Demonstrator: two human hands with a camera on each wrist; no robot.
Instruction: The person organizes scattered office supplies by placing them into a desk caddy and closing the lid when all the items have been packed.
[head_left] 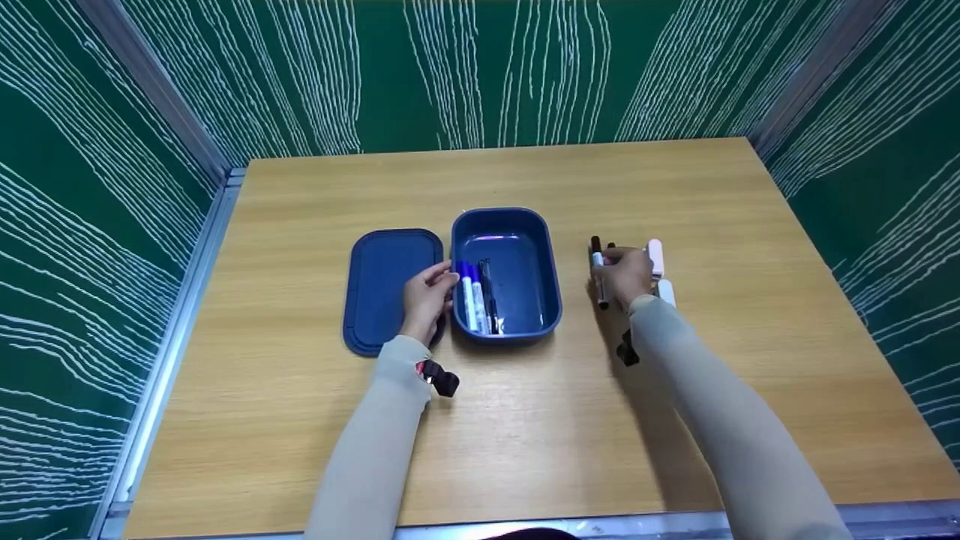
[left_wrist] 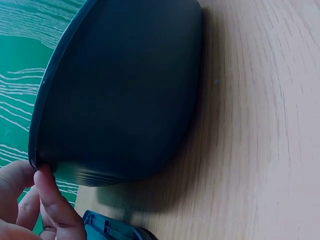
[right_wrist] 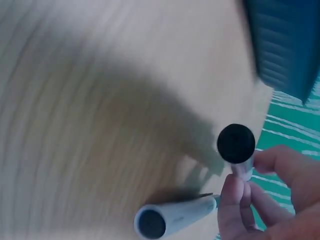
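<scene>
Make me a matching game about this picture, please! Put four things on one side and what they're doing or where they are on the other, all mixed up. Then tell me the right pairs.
Things:
1. lid
2. left hand
3. right hand
4. blue-capped markers

Places and doings:
A. pinching a black-ended marker
B. inside the box
C. flat on the table, left of the box
D. pinching the rim of the box

Right pairs: 1-C, 2-D, 3-A, 4-B
</scene>
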